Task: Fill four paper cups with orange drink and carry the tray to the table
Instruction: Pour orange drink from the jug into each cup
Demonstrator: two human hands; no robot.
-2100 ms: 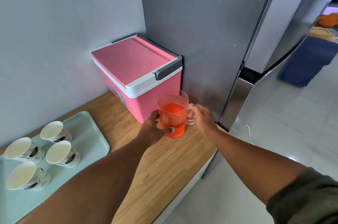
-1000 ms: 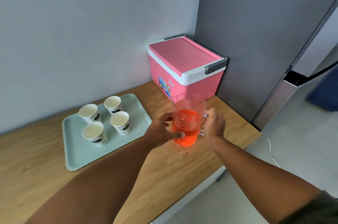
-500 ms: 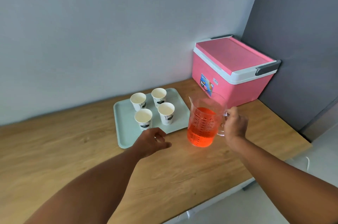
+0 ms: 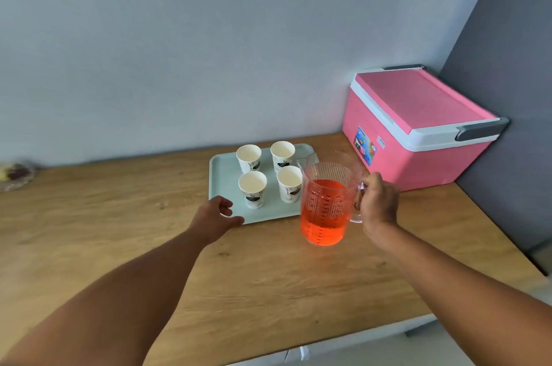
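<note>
Clear ribbed jug [image 4: 324,204] half full of orange drink

Wooden counter [image 4: 268,276] bears tray [image 4: 222,183], pink cooler [image 4: 418,132].

A pink cooler box [image 4: 418,129] with a white rim and grey latches sits shut on the wooden desk [image 4: 268,276], in the far right corner; its back is near the pale wall [image 4: 209,36] and its right side is just beside a dark grey panel [image 4: 513,96]; a coloured sticker [image 4: 365,146] marks its front face; at the desk's far left edge lies a blurred clear wrapper [image 4: 15,175], its contents unclear.
</note>
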